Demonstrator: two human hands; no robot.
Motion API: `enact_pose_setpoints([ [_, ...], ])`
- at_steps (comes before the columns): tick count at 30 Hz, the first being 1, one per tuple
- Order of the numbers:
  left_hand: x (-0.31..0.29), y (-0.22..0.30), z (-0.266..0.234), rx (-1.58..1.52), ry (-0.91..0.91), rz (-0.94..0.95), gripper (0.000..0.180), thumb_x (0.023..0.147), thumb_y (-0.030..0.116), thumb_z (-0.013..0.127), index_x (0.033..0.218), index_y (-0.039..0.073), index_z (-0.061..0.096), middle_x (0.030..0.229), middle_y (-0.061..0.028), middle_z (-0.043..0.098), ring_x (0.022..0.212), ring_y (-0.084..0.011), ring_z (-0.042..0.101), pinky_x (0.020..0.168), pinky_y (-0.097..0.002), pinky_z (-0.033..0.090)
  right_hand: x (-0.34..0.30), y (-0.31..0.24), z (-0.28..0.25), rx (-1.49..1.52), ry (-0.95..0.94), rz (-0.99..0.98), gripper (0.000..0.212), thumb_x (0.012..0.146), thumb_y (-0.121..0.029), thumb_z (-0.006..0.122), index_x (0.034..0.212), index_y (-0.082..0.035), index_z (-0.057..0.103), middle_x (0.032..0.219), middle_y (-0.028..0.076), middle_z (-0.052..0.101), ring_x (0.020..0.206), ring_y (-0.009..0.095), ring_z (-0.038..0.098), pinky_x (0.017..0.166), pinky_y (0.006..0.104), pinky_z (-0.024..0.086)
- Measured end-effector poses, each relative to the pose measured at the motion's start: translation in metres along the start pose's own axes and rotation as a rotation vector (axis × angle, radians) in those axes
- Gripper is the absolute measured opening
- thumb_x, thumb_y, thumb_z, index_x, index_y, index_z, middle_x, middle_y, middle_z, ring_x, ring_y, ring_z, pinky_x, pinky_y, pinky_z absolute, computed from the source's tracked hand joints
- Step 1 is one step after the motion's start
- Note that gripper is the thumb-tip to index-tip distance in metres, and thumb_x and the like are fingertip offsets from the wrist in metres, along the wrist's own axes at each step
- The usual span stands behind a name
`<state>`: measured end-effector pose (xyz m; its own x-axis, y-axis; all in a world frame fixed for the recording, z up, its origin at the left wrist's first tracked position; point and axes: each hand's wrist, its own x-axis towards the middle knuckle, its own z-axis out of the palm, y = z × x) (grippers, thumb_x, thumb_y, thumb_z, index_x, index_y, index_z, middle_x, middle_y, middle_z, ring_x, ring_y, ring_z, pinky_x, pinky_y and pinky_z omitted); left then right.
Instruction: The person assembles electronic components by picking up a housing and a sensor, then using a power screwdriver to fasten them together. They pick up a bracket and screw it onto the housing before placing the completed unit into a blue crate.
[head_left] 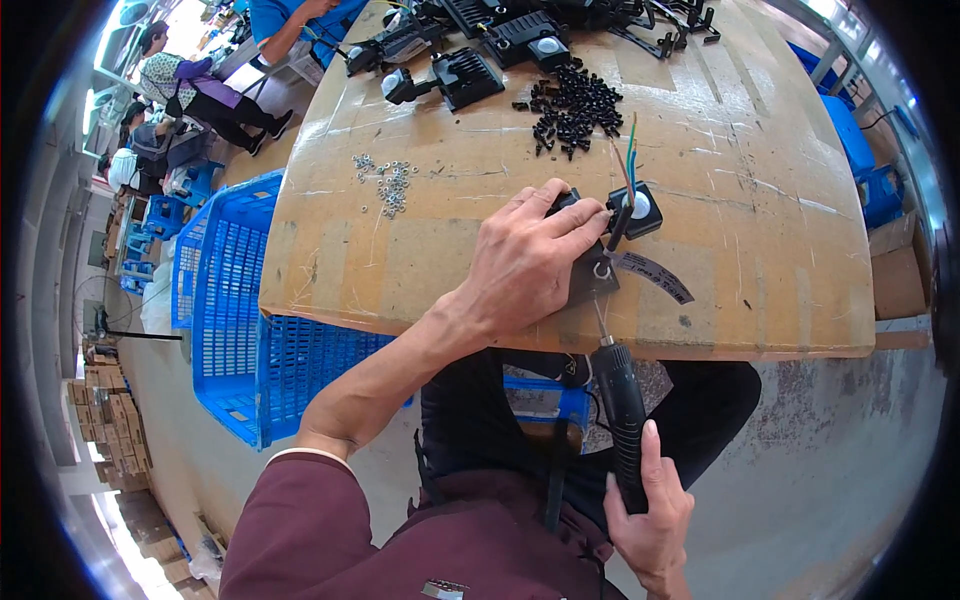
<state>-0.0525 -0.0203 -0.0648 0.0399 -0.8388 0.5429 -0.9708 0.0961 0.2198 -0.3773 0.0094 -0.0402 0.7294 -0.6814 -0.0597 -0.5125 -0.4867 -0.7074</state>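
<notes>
My left hand (522,255) is closed over a black floodlight (592,282) near the table's front edge, covering much of its body. A sensor head with a white dome (641,206) sticks out on its right side. Thin coloured wires (631,165) stand up beside the dome, and a dark printed tag (655,276) lies to the right. My right hand (655,515) grips a black electric screwdriver (622,415), pointing up and away from me. Its thin bit ends at or just short of the floodlight's near side; contact is hard to tell.
Small black screws (578,108) lie heaped beyond my hands, with small metal nuts or washers (392,186) scattered to the left. More black floodlights (468,78) and black brackets (665,30) crowd the far edge. A blue crate (225,330) stands left of the table (780,250). Other people (205,85) are beyond.
</notes>
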Motion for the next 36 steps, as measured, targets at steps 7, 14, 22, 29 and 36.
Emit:
enact_pose_setpoints([
  [7, 0.000, 0.002, 0.001, -0.025, -0.011, -0.021, 0.036, 0.079, -0.004, 0.066, 0.113, 0.002, 0.077, 0.125, -0.0096, 0.074, 0.118, -0.0368, 0.066, 0.095, -0.0466, 0.057, -0.004, 0.017, 0.003, -0.220, 0.087, -0.143, 0.096, 0.072, 0.000, 0.083, 0.161, -0.009, 0.048, 0.083, 0.012, 0.054, 0.056, 0.027, 0.059, 0.045, 0.0398, 0.048],
  [14, -0.004, 0.010, 0.003, -0.017, 0.025, -0.069, 0.039, 0.082, -0.002, 0.065, 0.118, 0.004, 0.077, 0.125, -0.0097, 0.075, 0.120, -0.0366, 0.065, 0.096, -0.0461, 0.056, -0.012, -0.019, 0.013, -0.281, 0.028, 0.046, 0.092, 0.078, 0.005, 0.079, 0.162, -0.006, 0.044, 0.089, 0.014, 0.063, 0.071, 0.031, 0.068, 0.061, 0.0420, 0.055],
  [22, -0.010, 0.005, -0.001, -0.064, 0.011, -0.023, 0.037, 0.082, -0.002, 0.065, 0.115, 0.008, 0.079, 0.124, -0.0085, 0.074, 0.121, -0.0360, 0.065, 0.094, -0.0459, 0.056, -0.008, -0.009, 0.005, 0.397, -0.071, 0.145, 0.090, 0.081, 0.006, 0.077, 0.162, 0.002, 0.040, 0.126, 0.020, 0.074, 0.111, 0.021, 0.074, 0.097, 0.0307, 0.057],
  [29, -0.011, 0.005, -0.003, -0.083, 0.018, 0.007, 0.033, 0.080, -0.002, 0.068, 0.103, 0.017, 0.083, 0.117, -0.0068, 0.074, 0.118, -0.0359, 0.065, 0.089, -0.0453, 0.056, -0.012, -0.006, 0.018, 0.031, 0.041, 0.021, 0.089, 0.076, 0.007, 0.080, 0.158, 0.001, 0.046, 0.095, 0.019, 0.070, 0.079, 0.033, 0.074, 0.070, 0.0379, 0.058],
  [36, -0.012, 0.003, 0.001, -0.113, 0.024, -0.041, 0.032, 0.075, -0.003, 0.070, 0.094, 0.018, 0.083, 0.115, -0.0062, 0.074, 0.118, -0.0384, 0.065, 0.088, -0.0464, 0.056, -0.024, 0.000, 0.016, -0.118, -0.100, 0.131, 0.087, 0.077, 0.003, 0.082, 0.158, -0.005, 0.050, 0.099, 0.017, 0.074, 0.081, 0.024, 0.076, 0.076, 0.0326, 0.060],
])
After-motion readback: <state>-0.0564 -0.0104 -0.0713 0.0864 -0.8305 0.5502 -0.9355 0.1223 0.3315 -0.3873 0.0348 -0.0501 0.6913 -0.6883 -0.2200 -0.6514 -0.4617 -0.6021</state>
